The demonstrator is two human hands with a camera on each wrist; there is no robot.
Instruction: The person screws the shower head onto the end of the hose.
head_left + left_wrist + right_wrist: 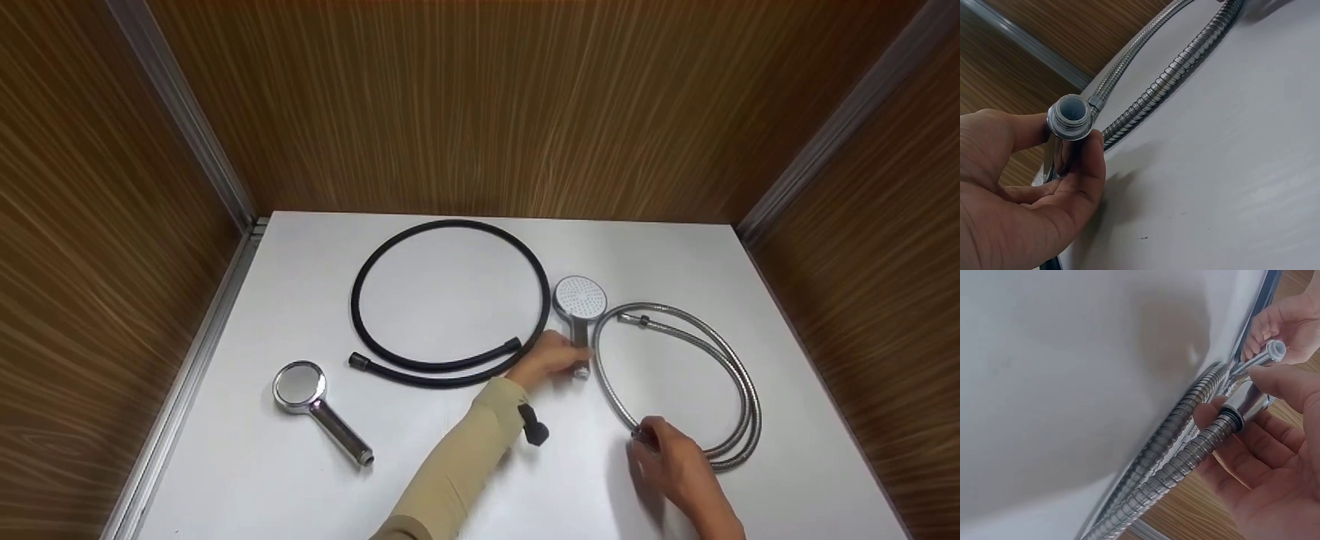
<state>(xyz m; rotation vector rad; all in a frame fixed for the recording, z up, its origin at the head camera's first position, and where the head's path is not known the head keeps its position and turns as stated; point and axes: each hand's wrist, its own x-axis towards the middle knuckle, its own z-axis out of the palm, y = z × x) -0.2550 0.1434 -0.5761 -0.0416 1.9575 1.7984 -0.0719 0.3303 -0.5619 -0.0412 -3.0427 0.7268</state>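
Note:
A shower head with a white dotted face lies to the right of center, its handle gripped by my left hand. In the left wrist view, thumb and fingers pinch the handle near its threaded end, which faces the camera. My right hand holds one end of a silver metal shower hose. Seen from the right wrist, the chrome end fitting sits between thumb and fingers. The hose's other end lies inside its own loop, close to the shower head.
A coiled black hose lies left of my left hand, partly beneath that wrist. A second, chrome shower head rests at the left of the white table. Wood-grain panels enclose the back and sides.

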